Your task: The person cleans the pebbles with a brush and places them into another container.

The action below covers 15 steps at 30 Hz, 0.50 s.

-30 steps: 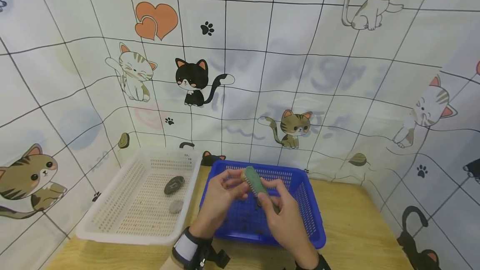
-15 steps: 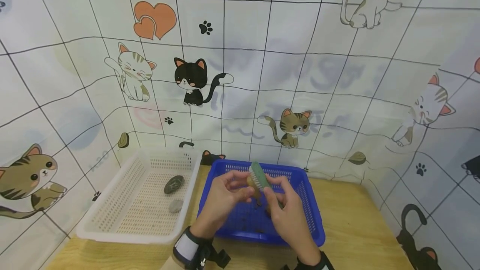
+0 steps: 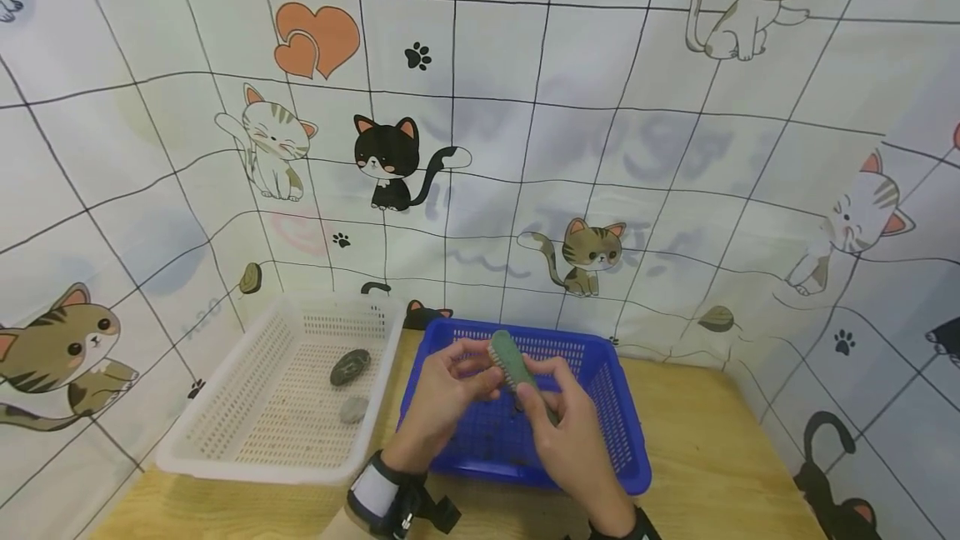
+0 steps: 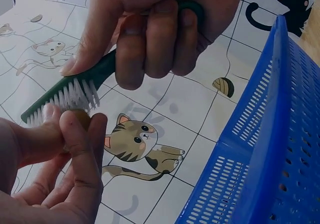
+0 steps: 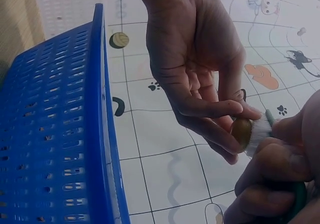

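Above the blue basket, my left hand pinches a small brownish-yellow stone between thumb and fingers. The head view hides this stone behind the brush and fingers. My right hand grips a green scrubbing brush by its handle, the thumb lying along the back of the head. Its white bristles press against the stone in the left wrist view. Dark bits lie on the basket floor.
To the left stands a white basket holding a dark stone with pale markings and a light grey stone. Both baskets rest on a wooden table. A cat-patterned sheet surrounds the back and sides.
Half a second ago the brush was a little higher and farther right, with the stone visible. It has come back left and down over the stone. Both grips stay the same.
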Each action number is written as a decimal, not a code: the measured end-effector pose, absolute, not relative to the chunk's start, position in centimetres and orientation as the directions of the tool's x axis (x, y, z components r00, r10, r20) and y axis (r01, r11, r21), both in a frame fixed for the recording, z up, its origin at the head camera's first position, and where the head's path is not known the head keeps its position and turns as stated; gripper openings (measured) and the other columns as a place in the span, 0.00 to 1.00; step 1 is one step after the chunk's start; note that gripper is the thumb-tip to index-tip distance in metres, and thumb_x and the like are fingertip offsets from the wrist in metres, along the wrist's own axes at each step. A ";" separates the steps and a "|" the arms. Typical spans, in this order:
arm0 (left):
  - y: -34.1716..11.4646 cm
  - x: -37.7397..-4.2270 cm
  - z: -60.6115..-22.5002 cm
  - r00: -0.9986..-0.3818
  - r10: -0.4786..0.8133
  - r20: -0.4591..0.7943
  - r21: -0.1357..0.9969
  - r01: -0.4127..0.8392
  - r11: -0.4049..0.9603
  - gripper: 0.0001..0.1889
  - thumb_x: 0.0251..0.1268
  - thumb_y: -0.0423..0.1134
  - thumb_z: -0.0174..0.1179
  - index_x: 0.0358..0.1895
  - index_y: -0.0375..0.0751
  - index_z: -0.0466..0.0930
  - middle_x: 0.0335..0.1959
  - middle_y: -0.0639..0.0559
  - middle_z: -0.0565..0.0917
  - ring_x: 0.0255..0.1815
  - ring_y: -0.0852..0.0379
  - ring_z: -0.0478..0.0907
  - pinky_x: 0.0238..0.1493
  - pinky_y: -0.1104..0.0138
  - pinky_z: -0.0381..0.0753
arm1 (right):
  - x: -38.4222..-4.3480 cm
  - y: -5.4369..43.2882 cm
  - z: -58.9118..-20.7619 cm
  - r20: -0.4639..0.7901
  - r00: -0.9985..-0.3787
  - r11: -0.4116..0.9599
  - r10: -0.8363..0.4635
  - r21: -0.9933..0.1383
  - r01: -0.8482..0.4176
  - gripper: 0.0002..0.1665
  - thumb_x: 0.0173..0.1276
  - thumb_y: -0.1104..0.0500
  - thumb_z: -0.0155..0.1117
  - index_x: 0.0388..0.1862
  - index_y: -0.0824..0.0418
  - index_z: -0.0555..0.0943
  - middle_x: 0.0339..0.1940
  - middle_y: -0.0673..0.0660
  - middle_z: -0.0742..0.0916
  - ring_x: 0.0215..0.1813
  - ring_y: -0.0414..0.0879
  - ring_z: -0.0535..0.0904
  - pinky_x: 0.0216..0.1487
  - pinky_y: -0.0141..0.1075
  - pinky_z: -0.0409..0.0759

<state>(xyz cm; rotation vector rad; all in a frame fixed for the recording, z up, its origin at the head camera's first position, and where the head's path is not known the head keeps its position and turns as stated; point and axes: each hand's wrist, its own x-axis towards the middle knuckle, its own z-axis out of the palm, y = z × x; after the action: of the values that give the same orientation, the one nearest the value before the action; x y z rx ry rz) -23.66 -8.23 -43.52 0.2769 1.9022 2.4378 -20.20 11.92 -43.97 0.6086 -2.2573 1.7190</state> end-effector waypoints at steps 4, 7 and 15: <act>-8.1 -23.7 -43.9 -0.971 0.194 0.139 0.972 0.096 -0.216 0.21 0.76 0.26 0.76 0.68 0.29 0.84 0.58 0.38 0.96 0.47 0.56 0.97 0.48 0.64 0.98 | -20.5 12.1 -43.9 0.437 -0.889 0.232 -0.137 -0.858 -0.458 0.15 0.94 0.56 0.63 0.72 0.60 0.81 0.15 0.41 0.71 0.14 0.27 0.59 0.14 0.24 0.59; -8.1 -23.6 -43.8 -0.967 0.208 0.149 0.972 0.104 -0.209 0.22 0.76 0.27 0.77 0.69 0.29 0.84 0.60 0.36 0.95 0.48 0.54 0.97 0.48 0.64 0.98 | -20.5 12.4 -43.7 0.432 -0.895 0.245 -0.114 -0.861 -0.447 0.16 0.95 0.55 0.63 0.72 0.58 0.82 0.14 0.42 0.72 0.15 0.28 0.61 0.15 0.26 0.61; -8.4 -23.6 -43.5 -0.983 0.112 0.146 0.960 0.114 -0.257 0.23 0.75 0.27 0.78 0.70 0.30 0.85 0.61 0.41 0.96 0.47 0.57 0.96 0.47 0.65 0.97 | -20.3 12.4 -43.7 0.406 -0.902 0.236 -0.146 -0.871 -0.430 0.17 0.95 0.55 0.63 0.74 0.58 0.81 0.17 0.42 0.72 0.15 0.28 0.60 0.15 0.25 0.59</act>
<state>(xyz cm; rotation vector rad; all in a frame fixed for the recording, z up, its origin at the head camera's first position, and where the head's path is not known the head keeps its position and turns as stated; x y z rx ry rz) -23.58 -8.37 -43.45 0.2910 1.9158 2.4737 -20.26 12.42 -43.66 0.5412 -2.2694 1.7220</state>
